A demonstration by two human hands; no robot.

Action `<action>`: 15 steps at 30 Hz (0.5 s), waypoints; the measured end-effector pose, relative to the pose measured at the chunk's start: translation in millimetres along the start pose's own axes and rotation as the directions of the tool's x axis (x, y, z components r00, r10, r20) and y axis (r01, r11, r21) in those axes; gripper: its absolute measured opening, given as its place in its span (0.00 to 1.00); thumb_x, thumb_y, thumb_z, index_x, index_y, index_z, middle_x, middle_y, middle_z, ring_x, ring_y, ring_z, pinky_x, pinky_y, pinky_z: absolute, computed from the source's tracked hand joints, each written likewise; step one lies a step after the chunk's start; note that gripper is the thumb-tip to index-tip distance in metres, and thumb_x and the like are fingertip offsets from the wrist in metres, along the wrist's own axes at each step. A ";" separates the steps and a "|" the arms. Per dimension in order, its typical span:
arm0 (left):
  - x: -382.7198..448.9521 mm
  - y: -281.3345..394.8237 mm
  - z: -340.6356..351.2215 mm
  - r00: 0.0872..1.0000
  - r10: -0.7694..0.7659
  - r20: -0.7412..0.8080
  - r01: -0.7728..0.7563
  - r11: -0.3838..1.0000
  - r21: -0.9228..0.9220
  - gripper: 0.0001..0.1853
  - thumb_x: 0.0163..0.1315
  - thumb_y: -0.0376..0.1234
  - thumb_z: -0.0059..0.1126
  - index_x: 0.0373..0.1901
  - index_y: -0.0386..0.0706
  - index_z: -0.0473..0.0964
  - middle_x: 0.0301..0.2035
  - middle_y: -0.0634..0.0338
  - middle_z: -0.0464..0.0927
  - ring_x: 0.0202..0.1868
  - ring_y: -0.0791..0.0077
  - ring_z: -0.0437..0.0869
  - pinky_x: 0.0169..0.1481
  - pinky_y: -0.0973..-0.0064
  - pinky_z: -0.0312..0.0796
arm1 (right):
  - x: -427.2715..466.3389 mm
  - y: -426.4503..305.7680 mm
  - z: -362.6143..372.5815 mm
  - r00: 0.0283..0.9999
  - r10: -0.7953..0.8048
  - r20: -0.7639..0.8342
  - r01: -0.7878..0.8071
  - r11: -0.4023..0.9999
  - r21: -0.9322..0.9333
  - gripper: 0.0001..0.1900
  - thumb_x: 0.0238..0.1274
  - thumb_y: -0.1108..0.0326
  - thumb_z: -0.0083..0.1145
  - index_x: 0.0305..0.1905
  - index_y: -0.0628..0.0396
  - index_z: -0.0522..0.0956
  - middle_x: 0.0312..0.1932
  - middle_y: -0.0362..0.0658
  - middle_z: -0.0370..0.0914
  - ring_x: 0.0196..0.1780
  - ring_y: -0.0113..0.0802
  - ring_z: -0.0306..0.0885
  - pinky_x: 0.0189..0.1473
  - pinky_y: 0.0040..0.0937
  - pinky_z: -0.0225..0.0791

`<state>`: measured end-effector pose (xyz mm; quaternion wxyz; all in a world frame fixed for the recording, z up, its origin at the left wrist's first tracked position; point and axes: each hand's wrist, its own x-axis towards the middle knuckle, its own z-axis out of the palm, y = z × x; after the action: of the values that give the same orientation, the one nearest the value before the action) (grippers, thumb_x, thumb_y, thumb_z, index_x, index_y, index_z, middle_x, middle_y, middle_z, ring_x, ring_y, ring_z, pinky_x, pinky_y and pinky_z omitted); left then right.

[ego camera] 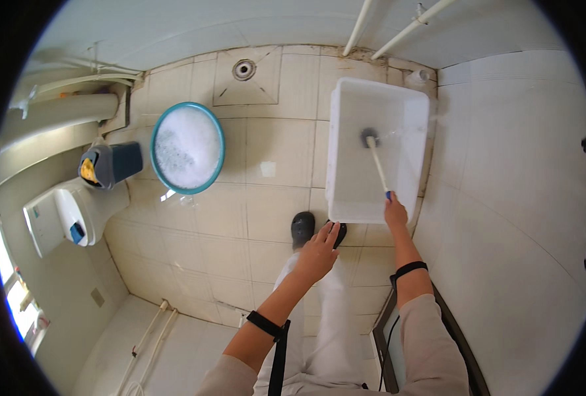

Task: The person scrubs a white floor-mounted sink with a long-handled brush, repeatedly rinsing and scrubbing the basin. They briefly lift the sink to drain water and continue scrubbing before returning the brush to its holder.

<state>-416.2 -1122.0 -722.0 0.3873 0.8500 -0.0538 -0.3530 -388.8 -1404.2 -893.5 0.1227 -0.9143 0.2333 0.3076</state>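
Observation:
A large white plastic tub (336, 163) lies before me on the tiled floor, its open side facing up. My right hand (396, 212) is closed around the blue-ended grip of a long-handled scrub brush (378, 161). The brush slants into the tub, and its dark round head (370, 137) is against the inside. My left hand (317, 253) holds nothing; its fingers stretch toward the tub's near left corner. Whether the fingertips touch the rim, I cannot tell. My dark shoes (303, 228) stand just short of the tub, one partly covered by my left hand.
Left of the tub, a teal-rimmed basin (219, 163) holds foamy water. Beyond it are a trash bin (124, 161) and a white toilet (100, 205). A floor drain (244, 70) lies near the far wall. White pipes (402, 32) run down behind the tub; a wall borders its right.

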 end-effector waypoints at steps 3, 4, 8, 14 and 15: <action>-9.1 -7.8 0.7 0.999 -0.032 0.006 0.032 0.999 0.012 0.37 0.58 0.32 0.57 0.68 0.43 0.53 0.64 0.49 0.59 0.60 0.50 0.68 0.60 0.62 0.68 | -32.7 33.6 20.7 0.998 0.054 0.009 -0.055 0.996 0.072 0.21 0.68 0.56 0.41 0.62 0.49 0.66 0.40 0.56 0.80 0.41 0.57 0.77 0.43 0.51 0.70; -9.7 -6.4 2.8 1.000 -0.022 0.009 0.022 1.000 0.007 0.37 0.58 0.32 0.57 0.68 0.43 0.52 0.64 0.49 0.59 0.60 0.50 0.68 0.59 0.62 0.68 | -46.0 56.1 36.6 0.998 0.061 0.004 -0.061 0.995 0.074 0.21 0.68 0.56 0.41 0.62 0.50 0.66 0.40 0.56 0.79 0.42 0.58 0.77 0.44 0.51 0.70; -16.0 -0.2 11.1 1.000 -0.022 0.008 0.023 1.000 -0.006 0.37 0.58 0.33 0.57 0.68 0.42 0.52 0.64 0.50 0.59 0.59 0.50 0.69 0.59 0.62 0.69 | -109.8 56.8 70.8 0.986 0.018 0.168 -0.029 0.998 0.064 0.22 0.66 0.57 0.43 0.63 0.50 0.64 0.33 0.58 0.79 0.38 0.59 0.77 0.41 0.54 0.69; -22.0 2.3 23.8 1.000 0.023 -0.012 -0.023 0.999 -0.029 0.37 0.57 0.32 0.58 0.68 0.41 0.52 0.63 0.49 0.61 0.58 0.50 0.70 0.58 0.62 0.69 | -109.7 -21.0 40.9 0.981 -0.123 0.151 0.124 0.992 0.007 0.21 0.67 0.54 0.42 0.62 0.45 0.68 0.34 0.57 0.79 0.39 0.56 0.78 0.41 0.53 0.71; -21.4 1.7 24.3 0.999 0.035 -0.019 -0.036 0.999 -0.024 0.37 0.57 0.32 0.58 0.68 0.41 0.53 0.63 0.49 0.61 0.58 0.50 0.70 0.58 0.62 0.69 | -89.6 -15.8 38.0 0.986 -0.115 0.124 0.120 0.992 -0.039 0.21 0.67 0.53 0.41 0.62 0.44 0.68 0.35 0.56 0.79 0.39 0.56 0.78 0.41 0.52 0.71</action>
<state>-447.5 -1130.5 -719.8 0.4044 0.8474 -0.0609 -0.3387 -463.0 -1345.1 -866.4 0.1335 -0.9085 0.1639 0.3604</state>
